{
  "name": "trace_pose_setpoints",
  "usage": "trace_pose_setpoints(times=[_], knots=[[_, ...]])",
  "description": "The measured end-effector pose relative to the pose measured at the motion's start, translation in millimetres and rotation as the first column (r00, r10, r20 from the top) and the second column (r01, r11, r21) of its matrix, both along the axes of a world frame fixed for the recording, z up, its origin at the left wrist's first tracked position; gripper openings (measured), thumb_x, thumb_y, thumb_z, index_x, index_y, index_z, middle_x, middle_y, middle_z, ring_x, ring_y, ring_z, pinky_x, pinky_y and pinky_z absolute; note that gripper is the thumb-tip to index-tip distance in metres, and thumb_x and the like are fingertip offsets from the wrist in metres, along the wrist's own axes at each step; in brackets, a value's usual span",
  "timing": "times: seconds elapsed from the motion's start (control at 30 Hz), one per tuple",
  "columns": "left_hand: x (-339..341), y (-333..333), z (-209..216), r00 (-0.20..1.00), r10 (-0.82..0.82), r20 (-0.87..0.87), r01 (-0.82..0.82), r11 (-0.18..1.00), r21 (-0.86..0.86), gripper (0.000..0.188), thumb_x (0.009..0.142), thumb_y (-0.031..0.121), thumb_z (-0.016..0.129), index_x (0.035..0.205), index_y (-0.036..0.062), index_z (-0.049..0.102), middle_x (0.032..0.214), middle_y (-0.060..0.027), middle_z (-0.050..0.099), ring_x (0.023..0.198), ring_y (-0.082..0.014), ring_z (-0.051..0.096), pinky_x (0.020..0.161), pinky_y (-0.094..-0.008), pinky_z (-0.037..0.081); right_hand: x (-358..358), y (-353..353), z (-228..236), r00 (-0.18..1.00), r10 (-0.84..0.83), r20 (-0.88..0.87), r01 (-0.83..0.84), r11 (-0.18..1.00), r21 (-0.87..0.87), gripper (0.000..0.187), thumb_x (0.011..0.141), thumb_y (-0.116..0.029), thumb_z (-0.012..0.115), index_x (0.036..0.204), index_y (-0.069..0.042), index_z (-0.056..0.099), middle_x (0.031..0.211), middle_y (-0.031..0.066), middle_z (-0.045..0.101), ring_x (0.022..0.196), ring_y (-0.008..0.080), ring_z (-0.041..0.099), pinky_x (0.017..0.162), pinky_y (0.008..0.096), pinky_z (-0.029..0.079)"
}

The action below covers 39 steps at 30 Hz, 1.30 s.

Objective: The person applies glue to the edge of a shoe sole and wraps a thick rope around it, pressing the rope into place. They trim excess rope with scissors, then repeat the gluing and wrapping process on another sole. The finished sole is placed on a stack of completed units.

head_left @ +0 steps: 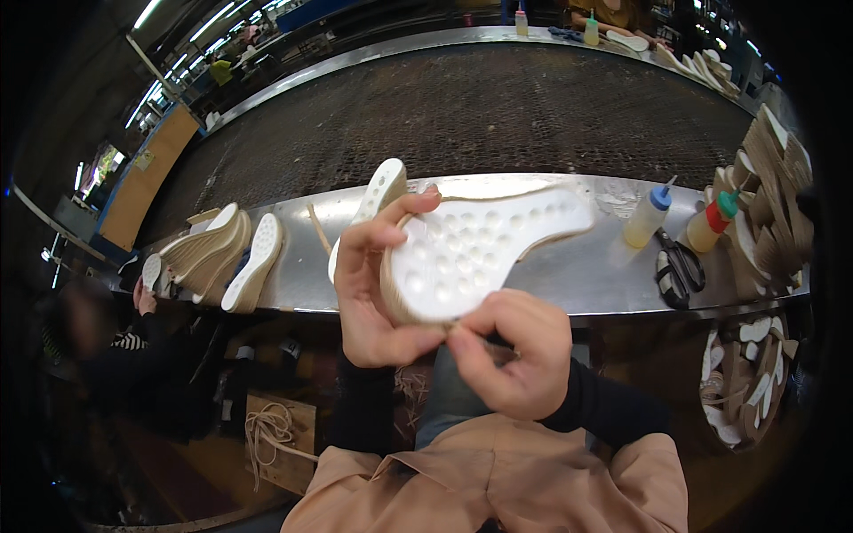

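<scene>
Nearest me: my tan apron [493, 480], black sleeves [613, 400] above it. Low left, a wooden box [298, 417] with loose cord [268, 433] on it. Low right, a round container of soles [745, 382].

Shoe sole [480, 235] is in front of me, held up over the bench's near edge: dimpled white face showing, tan layered side, wide end near-left, narrow end far-right. Left hand [373, 284] is clamped on its left rim, thumb along the near edge. Right hand [511, 351]: thumb and index pinched together at that near edge, right beside the left thumb; can't tell what's between them.

Metal bench [306, 280]: on the left, a white sole [255, 262] beside a sole pile [209, 249]; another sole [382, 191] partly behind my left hand. On the right, black scissors [680, 271], blue-capped bottle [647, 218], green-capped bottle [711, 222], then a sole stack [773, 209]. Co-worker's hand [145, 298] at the far left end.

Beyond: dark mesh belt [498, 111]. Far side: person in a brownish top [613, 12], two more bottles, more soles [702, 67].
</scene>
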<state>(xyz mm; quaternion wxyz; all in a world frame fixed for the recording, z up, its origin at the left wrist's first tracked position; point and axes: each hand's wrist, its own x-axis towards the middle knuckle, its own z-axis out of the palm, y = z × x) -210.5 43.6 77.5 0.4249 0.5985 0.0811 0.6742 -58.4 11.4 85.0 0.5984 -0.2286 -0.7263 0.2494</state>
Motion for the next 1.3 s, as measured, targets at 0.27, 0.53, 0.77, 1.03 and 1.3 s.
trace_pose_setpoints(times=[0.27,0.53,0.77,1.03,1.3], knots=[[11,40,16,0.935,0.172,-0.311,-0.232,0.958,-0.168,0.049,0.075,0.019,0.071,0.116,0.0034,0.048,0.098,-0.0039,0.053,0.088,-0.0096,0.052,0.079,-0.0252,0.043,12,42,6,0.808,0.235,-0.54,-0.552,0.622,-0.555,0.022,0.091,-0.016,0.059,0.081,0.003,0.061,0.068,0.0032,0.06,0.057,0.0064,0.055,0.057,0.0224,0.05],[7,50,12,0.948,0.156,-0.279,-0.218,0.954,-0.206,0.038,0.081,0.017,0.067,0.112,0.004,0.049,0.088,-0.0004,0.054,0.08,-0.0054,0.052,0.071,-0.0195,0.043,34,56,-1,0.921,0.202,-0.334,-0.385,0.61,-0.692,0.025,0.09,-0.02,0.063,0.078,0.001,0.06,0.064,0.0016,0.057,0.054,0.0067,0.055,0.05,0.0226,0.05],[5,51,10,0.956,0.146,-0.253,-0.204,0.954,-0.22,0.037,0.082,0.021,0.067,0.109,0.0036,0.048,0.087,0.0003,0.052,0.078,-0.0048,0.049,0.07,-0.0193,0.041,16,55,-14,0.929,0.134,-0.345,-0.331,0.719,-0.611,0.028,0.089,-0.022,0.066,0.074,0.001,0.06,0.062,0.0014,0.058,0.052,0.0039,0.052,0.049,0.0183,0.043],[3,52,5,0.948,0.139,-0.287,-0.206,0.954,-0.217,0.043,0.081,0.019,0.069,0.11,0.0054,0.041,0.088,-0.0004,0.049,0.078,-0.0057,0.05,0.069,-0.0201,0.043,6,54,-24,0.922,0.092,-0.376,-0.325,0.711,-0.623,0.03,0.088,-0.024,0.066,0.072,0.0,0.059,0.059,0.0017,0.057,0.048,0.0035,0.05,0.045,0.0186,0.041],[-4,56,4,0.877,0.248,-0.412,-0.347,0.92,-0.184,0.053,0.074,0.012,0.077,0.109,0.0063,0.038,0.087,-0.0009,0.049,0.078,-0.0067,0.054,0.067,-0.0216,0.049,15,60,-38,0.908,0.144,-0.393,-0.392,0.62,-0.679,0.031,0.087,-0.026,0.068,0.071,0.0,0.06,0.056,0.0015,0.055,0.046,0.0045,0.049,0.043,0.019,0.041]])
